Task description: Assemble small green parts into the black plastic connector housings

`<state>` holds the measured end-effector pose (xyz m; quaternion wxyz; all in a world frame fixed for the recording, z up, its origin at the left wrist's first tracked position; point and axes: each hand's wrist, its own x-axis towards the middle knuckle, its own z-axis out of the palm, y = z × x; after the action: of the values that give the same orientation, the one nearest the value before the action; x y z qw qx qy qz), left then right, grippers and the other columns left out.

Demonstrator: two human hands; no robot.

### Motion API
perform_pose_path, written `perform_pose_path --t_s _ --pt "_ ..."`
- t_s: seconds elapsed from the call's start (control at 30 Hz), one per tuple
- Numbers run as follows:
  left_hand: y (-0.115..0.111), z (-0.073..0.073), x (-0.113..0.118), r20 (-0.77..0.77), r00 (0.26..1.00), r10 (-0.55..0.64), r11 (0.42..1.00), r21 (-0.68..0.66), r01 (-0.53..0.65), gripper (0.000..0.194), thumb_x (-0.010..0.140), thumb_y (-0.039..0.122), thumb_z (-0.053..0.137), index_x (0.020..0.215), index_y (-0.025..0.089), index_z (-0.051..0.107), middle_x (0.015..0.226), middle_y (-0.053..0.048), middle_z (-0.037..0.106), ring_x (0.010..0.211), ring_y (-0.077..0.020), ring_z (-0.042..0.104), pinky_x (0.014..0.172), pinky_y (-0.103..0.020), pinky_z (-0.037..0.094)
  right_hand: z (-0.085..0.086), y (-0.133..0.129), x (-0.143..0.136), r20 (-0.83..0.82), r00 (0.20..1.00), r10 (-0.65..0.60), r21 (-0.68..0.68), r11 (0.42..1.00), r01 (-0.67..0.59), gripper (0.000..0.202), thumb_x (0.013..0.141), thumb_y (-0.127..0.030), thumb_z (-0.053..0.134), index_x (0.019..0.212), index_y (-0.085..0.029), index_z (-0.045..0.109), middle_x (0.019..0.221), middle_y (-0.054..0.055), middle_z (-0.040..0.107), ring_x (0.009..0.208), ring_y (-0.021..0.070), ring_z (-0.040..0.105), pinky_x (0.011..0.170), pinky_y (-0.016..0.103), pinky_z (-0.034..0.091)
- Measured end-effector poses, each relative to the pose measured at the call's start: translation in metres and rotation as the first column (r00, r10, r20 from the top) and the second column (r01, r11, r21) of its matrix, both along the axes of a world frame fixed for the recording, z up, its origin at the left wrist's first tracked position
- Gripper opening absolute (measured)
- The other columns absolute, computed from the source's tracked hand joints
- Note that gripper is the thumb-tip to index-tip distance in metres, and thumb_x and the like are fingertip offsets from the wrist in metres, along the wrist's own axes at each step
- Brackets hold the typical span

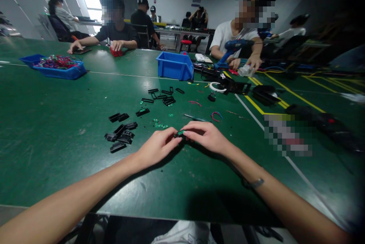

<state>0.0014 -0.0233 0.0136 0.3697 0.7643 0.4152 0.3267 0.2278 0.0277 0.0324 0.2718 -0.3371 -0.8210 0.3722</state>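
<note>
Between my two hands is a small black housing [177, 135] with a green circuit board [181, 132] in it. My left hand [159, 143] pinches its left end between thumb and fingers. On the right end, the thumb and fingertips of my right hand [207, 135] are closed around the piece. Just beyond my hands lie small green boards [161, 126] and a thin screwdriver [196, 118]. Several black housings [118, 147] are heaped to the left, and several thin black frames [168, 100] lie farther back. One black housing [142, 112] with a green piece sits between these groups.
A blue bin [174, 66] stands at the back middle; a blue tray of wires [61, 65] is at the left. Red and blue wire loops [216, 116] lie right of the screwdriver. Two people sit across the green table [99, 183], one beside a blue power drill [235, 46].
</note>
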Motion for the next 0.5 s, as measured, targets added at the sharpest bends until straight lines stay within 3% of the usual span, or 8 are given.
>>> perform_pose_path --t_s 0.2,0.4,0.5 --pt "0.008 0.003 -0.012 0.057 0.993 0.102 0.981 0.162 -0.110 0.025 0.099 0.040 0.056 0.108 0.017 0.063 0.077 0.001 0.062 0.068 -0.0112 0.054 0.065 -0.023 0.039 0.004 -0.004 -0.011 -0.072 0.996 -0.059 -0.151 0.987 0.048 0.030 0.091 -0.041 0.069 0.113 -0.021 0.072 0.095 0.005 0.074 0.079 0.0190 0.068 0.073 0.032 0.055" --pt "0.017 0.006 -0.023 0.160 0.959 0.234 0.959 0.128 -0.255 0.034 0.103 0.046 0.045 0.089 0.017 0.058 0.064 0.003 0.056 0.058 -0.0106 0.051 0.060 -0.022 0.038 0.010 -0.004 -0.038 -0.202 0.972 -0.121 -0.217 0.973 0.076 0.028 0.089 -0.041 0.070 0.107 -0.019 0.070 0.084 0.004 0.071 0.074 0.0181 0.068 0.067 0.030 0.055" --pt "0.019 0.006 -0.024 0.150 0.952 0.266 0.951 0.120 -0.284 0.039 0.102 0.048 0.045 0.082 0.017 0.056 0.061 0.003 0.053 0.057 -0.0106 0.048 0.059 -0.022 0.037 0.010 -0.006 -0.046 -0.301 0.943 -0.139 -0.257 0.964 0.060 0.034 0.090 -0.038 0.069 0.119 -0.020 0.065 0.088 0.003 0.070 0.075 0.0174 0.069 0.064 0.029 0.055"
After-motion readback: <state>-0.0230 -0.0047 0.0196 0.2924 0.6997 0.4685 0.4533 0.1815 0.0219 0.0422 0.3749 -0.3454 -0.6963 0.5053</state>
